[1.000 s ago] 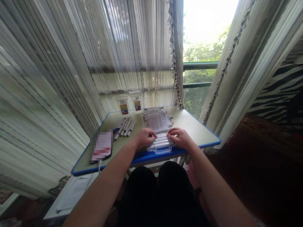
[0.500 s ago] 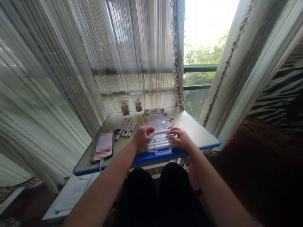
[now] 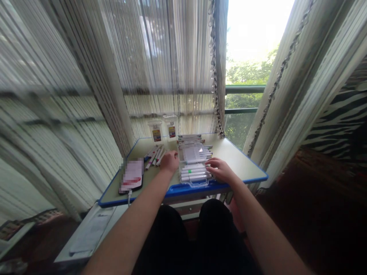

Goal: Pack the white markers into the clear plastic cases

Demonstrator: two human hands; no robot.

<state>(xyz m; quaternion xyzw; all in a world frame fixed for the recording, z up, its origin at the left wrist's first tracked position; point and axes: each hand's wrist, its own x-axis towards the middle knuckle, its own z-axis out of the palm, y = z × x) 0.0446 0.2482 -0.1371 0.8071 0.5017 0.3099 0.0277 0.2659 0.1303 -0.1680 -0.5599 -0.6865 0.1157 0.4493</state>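
My left hand [image 3: 169, 162] hovers between the loose markers [image 3: 154, 157] and the clear plastic case [image 3: 192, 184]. Its fingers curl together, and whatever they may hold is hidden. White markers [image 3: 191, 174] lie side by side across the near half of the case, one with a green band. My right hand [image 3: 220, 170] is at the case's right edge, fingers apart and slightly bent, their tips by the marker ends. Behind the row, a clear lid or tray with a pale sheet [image 3: 191, 154] covers part of more markers.
Two clear containers with labels [image 3: 156, 135] stand at the back left. More markers [image 3: 189, 137] lie in a row behind the case. A phone [image 3: 132, 175] with a cable is on the table's left side. Curtains [image 3: 160, 76] hang beyond the blue-edged table [image 3: 237, 160].
My left hand has moved left, off the case toward the loose markers, and its fingers are more curled. My right hand stays at the case's right edge. The view has shifted slightly.
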